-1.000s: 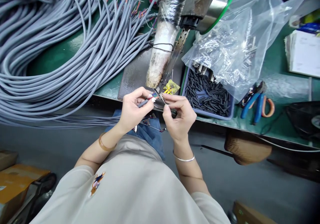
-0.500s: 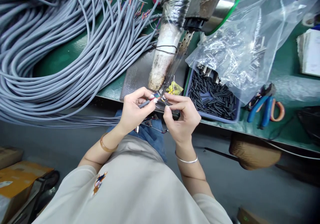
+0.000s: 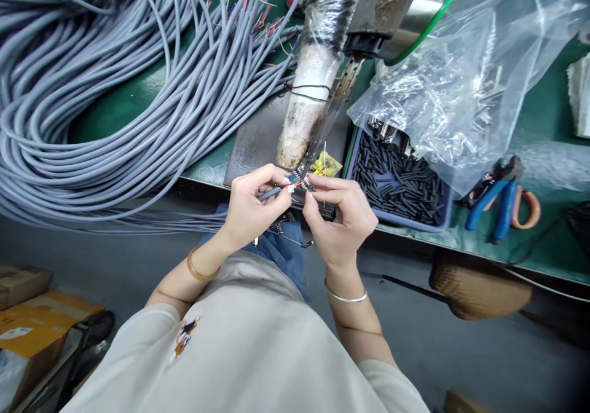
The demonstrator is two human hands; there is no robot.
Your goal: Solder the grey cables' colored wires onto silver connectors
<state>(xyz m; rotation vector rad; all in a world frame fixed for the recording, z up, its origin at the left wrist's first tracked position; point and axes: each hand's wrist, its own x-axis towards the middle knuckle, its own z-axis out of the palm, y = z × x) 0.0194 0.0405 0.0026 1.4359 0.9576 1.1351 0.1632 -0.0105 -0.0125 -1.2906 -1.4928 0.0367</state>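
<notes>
The green workbench (image 3: 546, 121) extends beyond both hands and to either side of them. A bundle of gray cables (image 3: 203, 106) covers it to the left of the hands, with colored conductors exposed at many ends. A clear plastic bag (image 3: 461, 87) of metal parts lies beyond and to the right of the right hand, partly covering the blue tray (image 3: 446, 210). The tray, just beside the right hand, contains short black sleeves (image 3: 391, 182). Directly beyond the hands, a film-wrapped tube (image 3: 313, 62) angles downward; a slender metal shaft (image 3: 343, 93) runs alongside it, its lower end at the fingertips. The left hand (image 3: 253, 204) pinches a gray cable between thumb and fingers. The right hand (image 3: 343, 210) has its thumb and forefinger close together; whether they grip anything cannot be determined. Blue-handled pliers (image 3: 504, 213) lie well to its right. A yellow sponge (image 3: 329, 164) lies just beyond its fingertips. The gray cable (image 3: 268, 193) emerges from the left-hand grip toward the right hand. Its colored wires (image 3: 289, 185) lead to a small pinned connector (image 3: 297, 173) between the two sets of fingertips; contact with the shaft cannot be confirmed.
</notes>
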